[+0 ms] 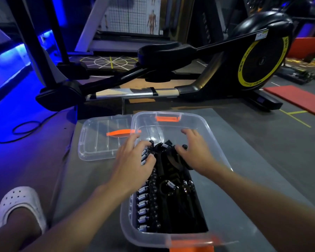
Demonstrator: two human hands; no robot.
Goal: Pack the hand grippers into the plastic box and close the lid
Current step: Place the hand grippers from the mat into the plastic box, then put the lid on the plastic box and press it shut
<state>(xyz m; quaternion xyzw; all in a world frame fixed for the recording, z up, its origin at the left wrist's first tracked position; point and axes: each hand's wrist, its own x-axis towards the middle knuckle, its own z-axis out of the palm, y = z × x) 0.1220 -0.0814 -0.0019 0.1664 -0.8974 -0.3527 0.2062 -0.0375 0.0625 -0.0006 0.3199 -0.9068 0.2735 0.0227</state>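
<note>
Head view: an elliptical trainer [189, 73] stands beyond the clear plastic box [216, 142], whose lid [98, 140] lies off at its left. Black hand grippers [169, 202] fill its near half, lying near-to-far. Left hand [135, 160] and right hand [195, 151], grips loosely open, press the far ones.

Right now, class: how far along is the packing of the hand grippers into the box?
Done: many black spring hand grippers lie in the clear plastic box. In hand: left hand and right hand press more grippers into its far end. Left: the clear lid with orange latch lies beside the box, unfitted.
</note>
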